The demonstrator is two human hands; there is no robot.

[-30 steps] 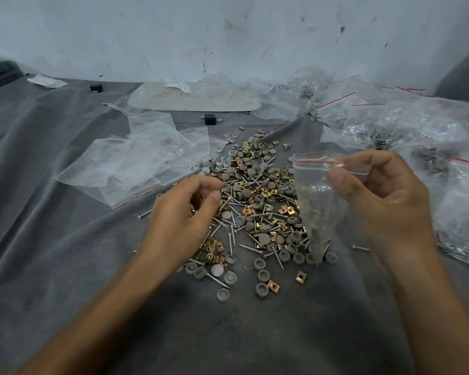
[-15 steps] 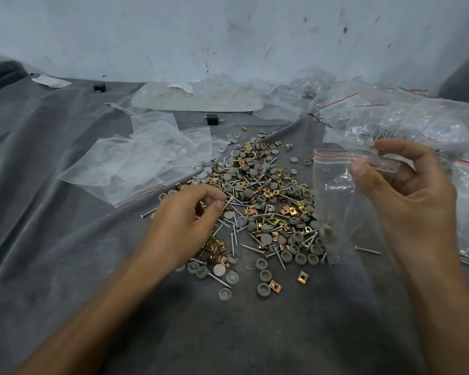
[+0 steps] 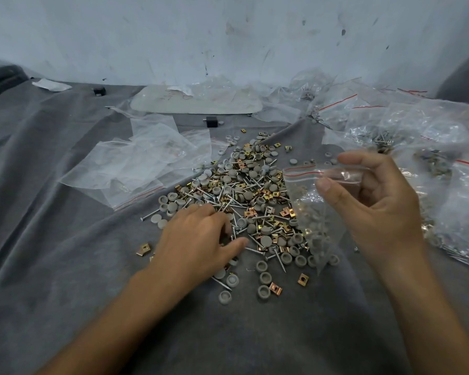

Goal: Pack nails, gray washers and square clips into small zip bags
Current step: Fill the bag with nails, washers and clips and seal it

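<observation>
A pile of nails, gray washers and gold square clips (image 3: 255, 190) lies spread on the gray cloth (image 3: 65, 253). My left hand (image 3: 198, 239) rests palm down on the pile's near left edge. Its fingers bend onto the pieces and its thumb stretches out apart from them. My right hand (image 3: 377, 207) pinches the top of a small clear zip bag (image 3: 306, 201) with a red line at its mouth. The bag hangs over the right side of the pile and holds several gray washers.
Empty zip bags (image 3: 141, 163) lie flat to the left behind the pile. Filled bags (image 3: 431, 147) are heaped along the right side. A white flat piece (image 3: 195, 102) and a small black block (image 3: 211, 121) lie near the wall.
My left hand dropped from a raised pinch down onto the pile, with its thumb spread. My right hand and the bag shifted slightly, and the bag still hangs over the right side of the pile.
</observation>
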